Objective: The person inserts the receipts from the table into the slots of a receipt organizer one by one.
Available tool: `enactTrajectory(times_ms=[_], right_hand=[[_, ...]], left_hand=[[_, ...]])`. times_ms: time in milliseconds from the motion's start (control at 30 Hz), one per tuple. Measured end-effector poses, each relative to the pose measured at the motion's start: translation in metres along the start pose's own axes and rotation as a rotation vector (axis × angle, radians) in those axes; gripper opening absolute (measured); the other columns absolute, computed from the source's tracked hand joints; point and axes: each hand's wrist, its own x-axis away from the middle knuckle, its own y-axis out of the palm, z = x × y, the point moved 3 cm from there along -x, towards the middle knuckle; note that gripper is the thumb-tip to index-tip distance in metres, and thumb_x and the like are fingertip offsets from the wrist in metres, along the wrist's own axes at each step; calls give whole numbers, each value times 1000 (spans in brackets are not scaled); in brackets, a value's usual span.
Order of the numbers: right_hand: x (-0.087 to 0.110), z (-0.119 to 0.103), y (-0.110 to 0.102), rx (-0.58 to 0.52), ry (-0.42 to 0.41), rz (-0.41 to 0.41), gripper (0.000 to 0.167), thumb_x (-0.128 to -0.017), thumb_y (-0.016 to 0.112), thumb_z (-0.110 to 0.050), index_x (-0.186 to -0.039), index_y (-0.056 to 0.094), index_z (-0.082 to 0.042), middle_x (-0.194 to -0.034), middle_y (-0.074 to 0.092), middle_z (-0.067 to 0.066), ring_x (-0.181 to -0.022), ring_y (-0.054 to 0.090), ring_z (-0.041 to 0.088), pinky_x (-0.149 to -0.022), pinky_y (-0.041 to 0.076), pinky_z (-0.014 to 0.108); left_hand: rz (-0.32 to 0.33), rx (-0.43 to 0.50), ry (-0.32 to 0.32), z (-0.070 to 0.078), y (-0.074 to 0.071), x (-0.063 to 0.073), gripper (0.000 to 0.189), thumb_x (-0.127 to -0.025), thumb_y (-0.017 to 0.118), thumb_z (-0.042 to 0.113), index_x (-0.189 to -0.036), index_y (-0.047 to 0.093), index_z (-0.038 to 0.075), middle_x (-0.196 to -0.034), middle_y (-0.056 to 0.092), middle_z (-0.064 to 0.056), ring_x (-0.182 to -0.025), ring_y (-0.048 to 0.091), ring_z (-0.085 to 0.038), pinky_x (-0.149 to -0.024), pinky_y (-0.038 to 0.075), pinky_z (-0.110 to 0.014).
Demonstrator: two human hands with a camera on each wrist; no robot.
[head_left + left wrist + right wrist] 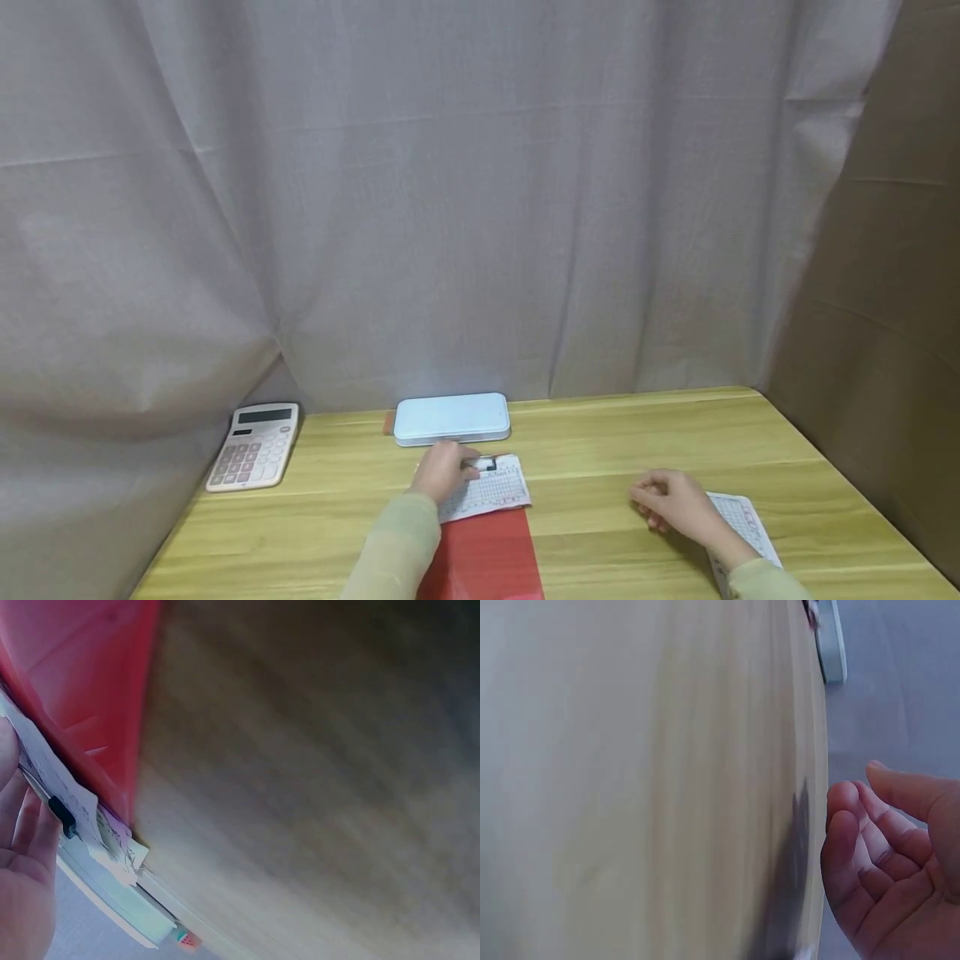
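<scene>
My left hand (442,472) pinches the wire handle of a black binder clip (61,817) at the far end of some printed forms (491,490). These papers overlap the far end of a red folder (487,554); in the left wrist view their corners fan out past the folder's edge. My right hand (672,502) hovers over the wooden table with fingers loosely bent and nothing between them. Beside and partly beneath the right wrist lies another printed sheet (750,523), its near part covered by the sleeve.
Just beyond the left hand sits a pale blue flat case (452,415), with a small reddish-brown thing (389,422) at its left end. A calculator (252,447) rests at the table's left edge. Grey cloth (480,208) hangs along the back.
</scene>
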Motion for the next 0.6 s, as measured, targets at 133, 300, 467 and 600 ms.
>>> enactTrajectory(times_ms=[133,300,467,600], right_hand=[[10,15,-20,37,61,12,34,-91,64,-23,-106,63,7,-72,64,3,-56,59,14,-50,53,28],[21,32,-45,69,82,43,32,-89,65,-23,-105,65,5,-71,63,4,-54,56,12,-49,50,26],[30,46,-66,195,70,119,25,-86,69,-19,-100,67,2,-75,62,3,-57,52,7,-51,47,23],[34,55,-80,354,45,179,20,-82,72,-18,-94,68,-3,-78,59,-1,-65,49,3,-54,44,22]], left_hand=[[7,-14,7,-1,1,0,26,-72,80,26,-96,77,17,-90,74,3,-84,68,-13,-74,55,-29],[8,-24,3,0,0,0,26,-72,80,27,-96,77,18,-89,74,4,-83,68,-12,-73,54,-29],[5,-23,1,0,-2,0,26,-72,81,27,-96,77,18,-88,74,5,-82,68,-12,-73,54,-28],[-8,-17,-9,0,-1,0,26,-72,81,27,-97,77,18,-89,74,4,-83,68,-13,-74,54,-29]])
